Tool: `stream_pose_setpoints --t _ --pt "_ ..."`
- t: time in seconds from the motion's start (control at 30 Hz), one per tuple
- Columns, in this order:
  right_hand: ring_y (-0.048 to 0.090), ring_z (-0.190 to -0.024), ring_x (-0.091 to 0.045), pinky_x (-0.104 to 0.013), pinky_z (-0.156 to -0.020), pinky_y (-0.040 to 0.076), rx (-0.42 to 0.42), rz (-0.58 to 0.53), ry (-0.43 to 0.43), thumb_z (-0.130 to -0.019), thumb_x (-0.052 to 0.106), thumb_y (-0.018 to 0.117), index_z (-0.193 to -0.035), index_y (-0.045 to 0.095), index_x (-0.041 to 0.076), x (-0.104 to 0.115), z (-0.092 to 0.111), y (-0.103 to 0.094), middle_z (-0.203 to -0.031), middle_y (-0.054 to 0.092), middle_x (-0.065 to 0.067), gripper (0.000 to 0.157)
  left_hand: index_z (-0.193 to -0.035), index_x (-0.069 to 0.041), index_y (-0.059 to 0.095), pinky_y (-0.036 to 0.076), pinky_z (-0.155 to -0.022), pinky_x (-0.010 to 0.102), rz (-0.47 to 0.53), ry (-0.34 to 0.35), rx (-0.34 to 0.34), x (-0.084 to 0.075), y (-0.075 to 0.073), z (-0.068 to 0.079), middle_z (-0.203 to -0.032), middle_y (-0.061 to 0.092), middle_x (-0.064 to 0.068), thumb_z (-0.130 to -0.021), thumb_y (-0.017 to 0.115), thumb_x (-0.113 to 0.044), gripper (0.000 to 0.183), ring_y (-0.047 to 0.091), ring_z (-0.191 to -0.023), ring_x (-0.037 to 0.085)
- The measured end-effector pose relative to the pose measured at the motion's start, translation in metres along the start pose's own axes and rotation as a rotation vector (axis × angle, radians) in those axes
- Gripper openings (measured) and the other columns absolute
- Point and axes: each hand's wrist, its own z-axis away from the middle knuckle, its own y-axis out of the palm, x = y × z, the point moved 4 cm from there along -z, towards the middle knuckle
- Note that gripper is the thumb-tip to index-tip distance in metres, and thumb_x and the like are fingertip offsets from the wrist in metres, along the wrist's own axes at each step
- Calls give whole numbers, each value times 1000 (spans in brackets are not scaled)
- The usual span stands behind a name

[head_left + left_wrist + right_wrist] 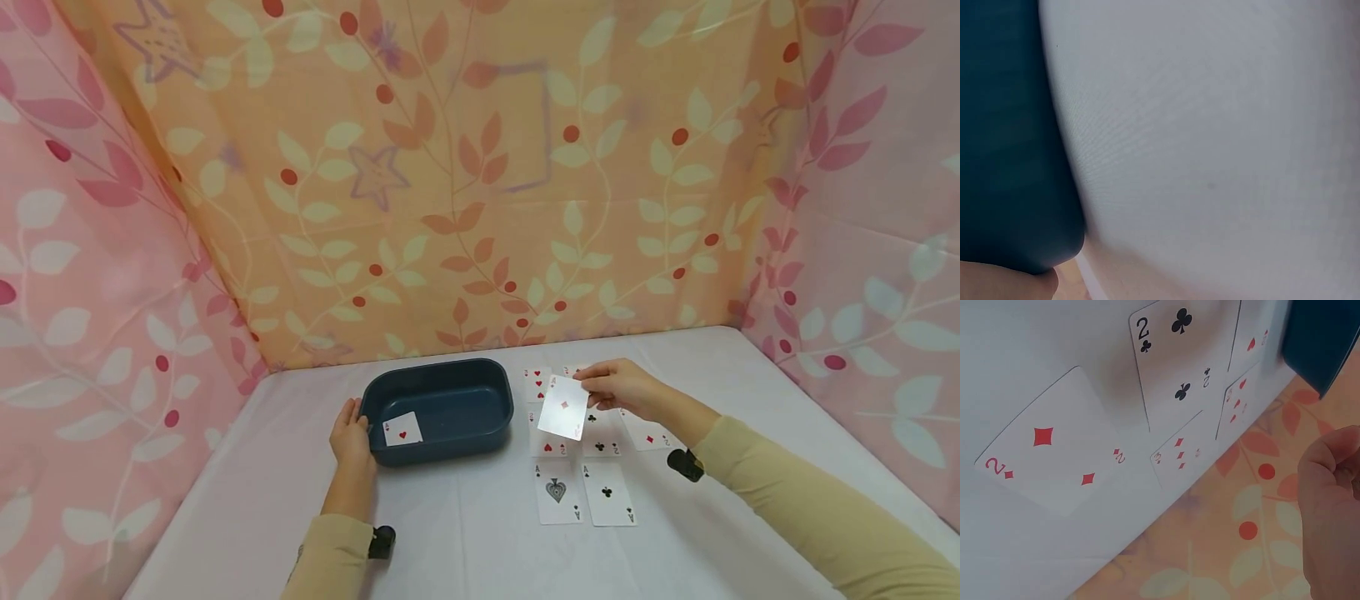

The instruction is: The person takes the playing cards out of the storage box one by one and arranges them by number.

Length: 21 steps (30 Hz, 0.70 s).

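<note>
My left hand (350, 435) grips the left end of a dark blue plastic bin (450, 451). Inside the bin lies an ace of hearts (410, 423). Above the laid-out cards, my right hand (622, 387) pinches an ace of diamonds (564, 419) by its upper right edge. Under and around it on the table are a two of hearts (547, 447), a two of clubs (1172, 362) and a two of diamonds (1054, 450). The right wrist view shows part of the right hand, but not the held card.
Nearer the front lie an ace of spades (558, 504) and an ace of clubs (609, 504). At the back are a three of hearts (534, 386) and a three of diamonds (1175, 456). Patterned curtains (480, 250) enclose the white-covered table (480, 533).
</note>
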Motion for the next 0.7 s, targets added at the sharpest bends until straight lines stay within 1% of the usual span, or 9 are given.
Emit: stream_pose_setpoints --t 0.17,0.27,0.3,0.4,0.63,0.7 --pt "61 -75 -20 -26 -68 52 -15 6 21 -98 10 56 -128 54 -11 -4 2 -6 -88 64 -9 37 -154 -5 24 20 -114 27 -14 2 -4 0 -1 0 -156 29 8 -101 31 6 54 25 -143 18" --pt "61 -75 -20 -27 -68 52 -21 11 20 -98 10 56 -128 55 -11 -7 4 -10 -87 65 -8 37 -153 -4 26 21 -114 27 -20 13 -11 1 -1 0 -156 31 8 -101 32 6 54 26 -143 17" --pt "61 -75 -20 -26 -68 52 -19 14 15 -98 10 55 -128 55 -11 -8 4 -11 -87 64 -8 37 -153 -4 26 20 -114 26 -4 15 -14 2 -1 1 -155 32 7 -100 33 6 54 26 -143 17" --pt "61 -75 -20 -26 -67 51 -11 15 5 -98 10 55 -129 54 -12 -10 7 -15 -86 64 -7 38 -153 -3 26 20 -114 26 -1 21 -13 2 -1 3 -155 32 7 -100 34 5 54 26 -143 17" --pt "60 -73 -16 -26 -67 51 -1 -2 -4 -98 9 55 -130 51 -14 -14 17 -23 -85 64 -4 40 -153 -5 25 21 -114 27 -10 1 -12 0 -1 1 -156 31 8 -101 32 6 54 26 -143 18" --pt "59 -73 -16 -26 -67 51 -8 -8 5 -98 9 55 -130 51 -14 -15 19 -25 -86 65 -4 39 -153 -5 24 20 -114 27 -3 -5 -8 0 0 0 -156 29 8 -101 31 6 54 25 -144 18"
